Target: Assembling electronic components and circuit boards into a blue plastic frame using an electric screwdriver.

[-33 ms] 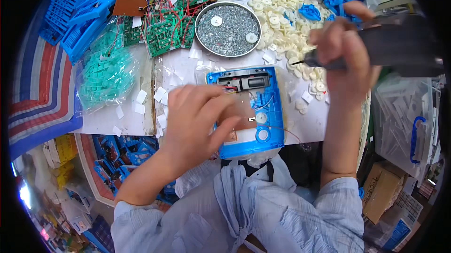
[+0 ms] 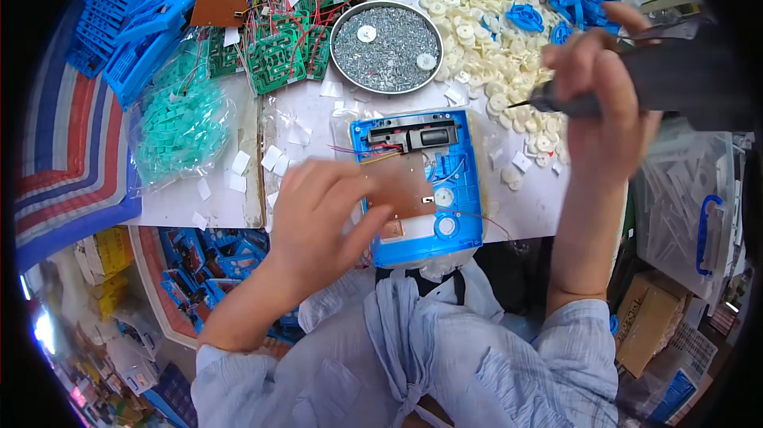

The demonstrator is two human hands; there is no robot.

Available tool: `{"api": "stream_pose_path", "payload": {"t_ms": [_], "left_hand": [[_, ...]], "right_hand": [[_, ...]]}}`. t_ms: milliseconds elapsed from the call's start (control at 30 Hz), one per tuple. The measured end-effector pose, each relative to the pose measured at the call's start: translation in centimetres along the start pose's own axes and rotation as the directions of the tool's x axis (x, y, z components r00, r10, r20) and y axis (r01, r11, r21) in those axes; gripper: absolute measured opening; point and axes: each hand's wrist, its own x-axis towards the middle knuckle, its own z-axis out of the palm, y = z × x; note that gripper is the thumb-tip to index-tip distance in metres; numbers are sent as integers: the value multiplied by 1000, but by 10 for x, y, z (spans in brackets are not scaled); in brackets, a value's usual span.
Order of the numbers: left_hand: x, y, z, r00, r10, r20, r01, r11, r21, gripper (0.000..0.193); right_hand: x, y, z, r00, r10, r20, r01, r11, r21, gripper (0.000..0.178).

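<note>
At table centre, blue plastic housing (image 2: 417, 189) lying open, brown circuit board (image 2: 401, 193) seated inside under spread left hand (image 2: 322, 217), fingers flat, gripping nothing. At two o'clock, right hand (image 2: 600, 90) wrapped around electric screwdriver (image 2: 636, 90), raised clear. Board placed; likely not yet screwed down. At twelve o'clock, tray of screws (image 2: 387, 46).

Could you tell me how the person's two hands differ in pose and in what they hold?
The left hand lies low, its fingers spread on the brown board in the blue housing. The right hand is raised, closed around a dark power screwdriver. Both are bare.
</note>
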Motion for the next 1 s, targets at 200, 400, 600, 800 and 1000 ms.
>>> {"api": "stream_pose_path", "payload": {"t_ms": [200, 400, 600, 800, 1000], "left_hand": [[-68, 6, 3, 938, -191, 290, 253, 948, -192, 30], [-74, 15, -4, 783, -393, 482, 612, 624, -486, 14], [-38, 36, -3, 529, -400, 748, 822, 25, -568, 15], [-42, 29, -6, 611, -394, 687, 774, 112, -624, 12], [-56, 12, -4, 681, -477, 556, 656, 60, -752, 13]], "right_hand": [[-30, -24, 5, 975, -114, -189, 29, 915, -401, 62], [-88, -54, 26, 877, -464, -124, 254, 667, -701, 63], [-127, -31, 26, 969, 176, 173, -7, 719, -695, 18], [-146, -24, 15, 961, 248, 124, -76, 663, -745, 21], [-152, -10, 33, 947, 272, 173, -64, 685, -726, 20]]}}
